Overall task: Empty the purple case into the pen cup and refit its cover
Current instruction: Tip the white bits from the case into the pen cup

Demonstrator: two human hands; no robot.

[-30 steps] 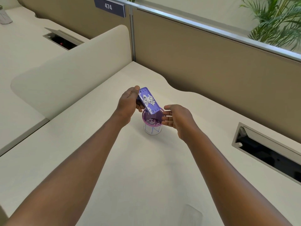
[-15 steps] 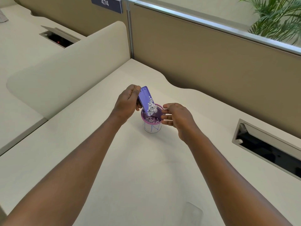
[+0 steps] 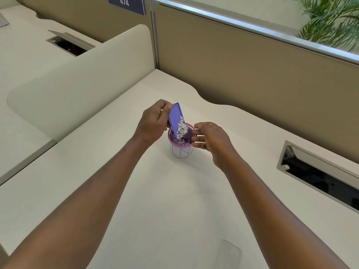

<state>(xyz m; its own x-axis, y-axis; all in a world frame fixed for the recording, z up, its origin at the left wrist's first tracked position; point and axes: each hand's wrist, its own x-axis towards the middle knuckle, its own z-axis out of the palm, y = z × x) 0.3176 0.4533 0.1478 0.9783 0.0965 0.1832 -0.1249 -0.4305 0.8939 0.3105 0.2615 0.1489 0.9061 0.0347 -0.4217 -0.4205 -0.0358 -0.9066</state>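
My left hand (image 3: 153,121) grips the upper end of the flat purple case (image 3: 174,118), tilted steeply with its lower end inside the mouth of the pen cup (image 3: 181,151). Small white bits lie heaped at the case's lower end, and more lie inside the cup. The cup is white with a purple rim and stands on the desk. My right hand (image 3: 210,141) hovers at the cup's right rim, fingers spread, holding nothing. A clear flat cover (image 3: 230,253) lies on the desk near the bottom edge.
The cream desk (image 3: 116,171) is bounded by a tan partition (image 3: 252,74) behind and a low cream divider (image 3: 77,84) on the left. An open cable hatch (image 3: 318,171) sits at the right. A plant (image 3: 330,22) stands beyond the partition.
The case has tipped steeper and sunk lower into the cup. The white bits have slid down to its lower end and into the cup.
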